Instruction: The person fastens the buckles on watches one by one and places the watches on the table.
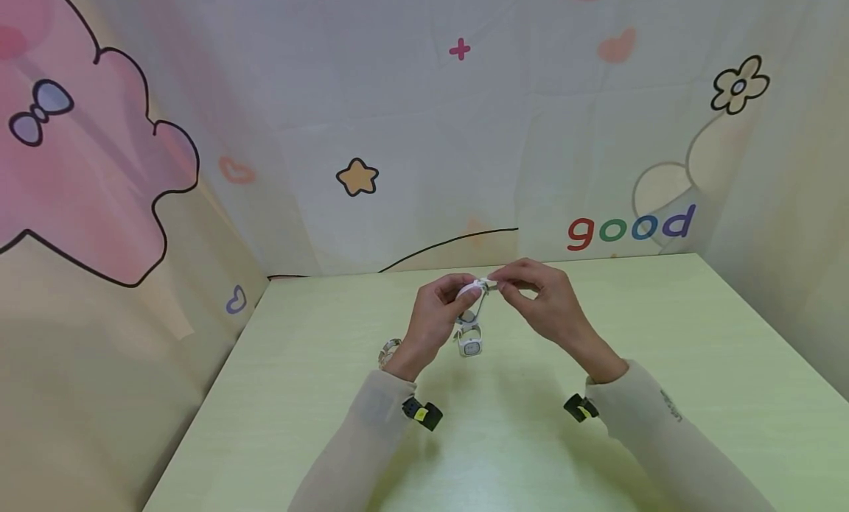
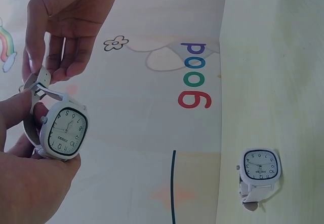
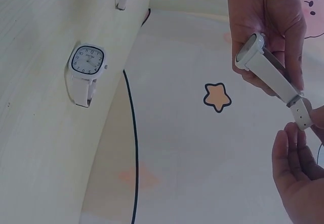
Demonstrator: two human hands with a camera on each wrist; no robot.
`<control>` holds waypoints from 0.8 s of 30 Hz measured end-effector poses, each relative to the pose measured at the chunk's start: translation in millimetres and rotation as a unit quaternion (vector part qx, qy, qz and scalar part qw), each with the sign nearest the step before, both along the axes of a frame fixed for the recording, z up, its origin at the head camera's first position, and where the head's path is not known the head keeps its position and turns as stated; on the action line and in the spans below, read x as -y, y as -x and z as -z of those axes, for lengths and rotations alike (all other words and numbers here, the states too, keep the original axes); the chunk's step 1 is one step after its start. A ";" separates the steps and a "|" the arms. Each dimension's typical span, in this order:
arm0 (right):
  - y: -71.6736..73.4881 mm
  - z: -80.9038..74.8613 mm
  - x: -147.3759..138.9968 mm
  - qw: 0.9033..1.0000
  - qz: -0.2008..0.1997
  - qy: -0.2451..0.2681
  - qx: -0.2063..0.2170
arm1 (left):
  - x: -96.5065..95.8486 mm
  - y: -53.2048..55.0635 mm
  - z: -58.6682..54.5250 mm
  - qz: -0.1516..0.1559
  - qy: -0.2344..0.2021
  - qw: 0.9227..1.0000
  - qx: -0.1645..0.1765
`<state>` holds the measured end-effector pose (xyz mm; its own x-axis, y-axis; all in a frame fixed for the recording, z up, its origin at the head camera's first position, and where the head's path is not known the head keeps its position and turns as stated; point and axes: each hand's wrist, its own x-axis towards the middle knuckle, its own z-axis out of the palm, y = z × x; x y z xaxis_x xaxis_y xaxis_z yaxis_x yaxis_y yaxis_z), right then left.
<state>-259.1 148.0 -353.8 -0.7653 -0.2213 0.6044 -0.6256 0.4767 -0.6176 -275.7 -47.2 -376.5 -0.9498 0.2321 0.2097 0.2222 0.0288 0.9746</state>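
Note:
My left hand [image 1: 431, 320] holds a white wristwatch [image 2: 66, 132] by its squarish case and strap, the numbered dial turned toward the left wrist camera. My right hand [image 1: 545, 300] pinches the free end of the white strap [image 3: 302, 117], by the buckle, between thumb and fingers. The strap is bent into a loop, and its punched tip pokes out past the buckle. Both hands are raised above the far part of the table. A second white wristwatch [image 1: 470, 346] with a similar square face rests on the table below them.
Another watch [image 1: 390, 352], with a rose-gold rim in the right wrist view, lies on the table [image 1: 298, 438] beside my left wrist. A printed cloth [image 1: 424, 129] hangs behind the table's back edge and along its left side.

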 end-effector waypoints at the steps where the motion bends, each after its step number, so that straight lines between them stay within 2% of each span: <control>1: -0.5 -0.2 0.1 1.000 0.000 -0.003 0.002 | -0.1 -0.2 0.0 0.000 0.000 1.000 0.000; 17: 0.3 1.6 3.1 1.000 0.001 -0.028 0.012 | -2.2 -1.1 2.7 0.007 0.015 1.000 -0.016; 24: 1.2 3.5 3.2 1.000 0.019 0.007 0.021 | -3.7 -0.4 1.6 0.007 -0.001 1.000 -0.018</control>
